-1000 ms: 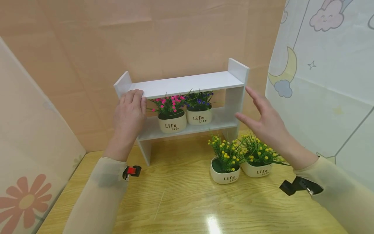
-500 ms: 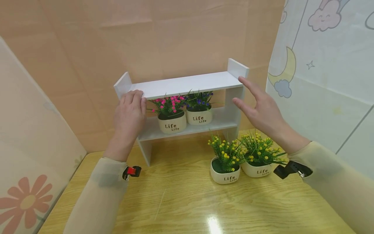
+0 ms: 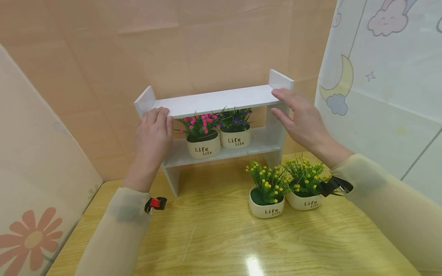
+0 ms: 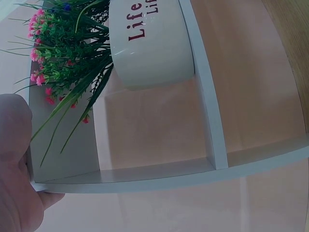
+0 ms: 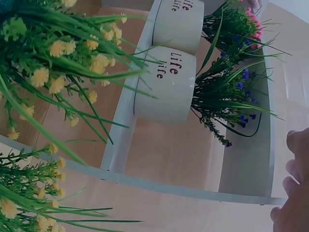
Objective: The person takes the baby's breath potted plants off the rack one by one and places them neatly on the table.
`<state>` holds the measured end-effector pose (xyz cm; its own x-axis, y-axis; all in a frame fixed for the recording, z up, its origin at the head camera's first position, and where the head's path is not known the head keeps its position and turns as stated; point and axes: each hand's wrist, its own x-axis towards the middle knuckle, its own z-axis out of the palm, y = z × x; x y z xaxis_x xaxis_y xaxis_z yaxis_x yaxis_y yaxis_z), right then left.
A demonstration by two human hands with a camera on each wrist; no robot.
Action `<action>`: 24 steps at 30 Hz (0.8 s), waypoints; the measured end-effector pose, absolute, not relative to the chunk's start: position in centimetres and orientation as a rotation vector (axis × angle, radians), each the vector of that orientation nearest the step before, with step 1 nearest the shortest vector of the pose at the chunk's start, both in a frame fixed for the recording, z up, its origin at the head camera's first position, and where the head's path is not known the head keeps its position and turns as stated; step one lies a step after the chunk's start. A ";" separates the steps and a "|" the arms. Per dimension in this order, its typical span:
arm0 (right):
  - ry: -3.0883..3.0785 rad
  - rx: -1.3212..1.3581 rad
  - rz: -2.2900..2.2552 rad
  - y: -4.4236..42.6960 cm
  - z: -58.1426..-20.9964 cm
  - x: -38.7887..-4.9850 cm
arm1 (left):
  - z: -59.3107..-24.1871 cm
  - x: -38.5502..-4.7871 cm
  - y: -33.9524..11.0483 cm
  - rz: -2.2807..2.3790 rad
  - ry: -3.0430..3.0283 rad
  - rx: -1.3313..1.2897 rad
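Left hand gripping a white shelf, right hand wide at the other end

Nearest, the wood-grained bench is throwing back a bright patch of light. Above it, the left sleeve and right sleeve are slanting inward; the left strap is showing a red piece.

Farther in, the front yellow-flowered pot is standing on the bench before the shelf's right end, just left of the rear yellow-flowered pot, whose leaves the black right strap is partly covering.

Beyond, the left hand is holding the shelf's upper left front corner, its fingers bending over the top board. The right hand is keeping its thumb and fingers well spread near that board's right end; whether their tips are touching it, I cannot tell.

On the lower board, the pink-flowered pot is standing left of the blue-flowered pot; both are bearing the word "Life" twice.

Behind the shelf, a peach sheet is hanging, while a white sheet printed with a cloud and a moon is bounding the right side.
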<state>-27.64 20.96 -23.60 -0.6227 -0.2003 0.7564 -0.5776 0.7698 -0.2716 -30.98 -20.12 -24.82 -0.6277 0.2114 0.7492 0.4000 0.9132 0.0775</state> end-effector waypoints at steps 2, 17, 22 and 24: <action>-2.206 0.593 0.635 20.9 -23.6 -28.1 | -24.8 -31.0 -20.1 -0.300 -2.269 -0.430; -2.249 0.590 0.540 20.5 -23.7 -29.8 | -24.7 -30.9 -20.1 -0.308 -2.269 -0.425; -2.239 0.609 0.505 20.7 -24.1 -30.3 | -24.8 -31.0 -20.1 -0.311 -2.287 -0.421; -2.232 0.626 0.482 20.7 -24.3 -30.5 | -24.8 -31.0 -20.1 -0.312 -2.294 -0.418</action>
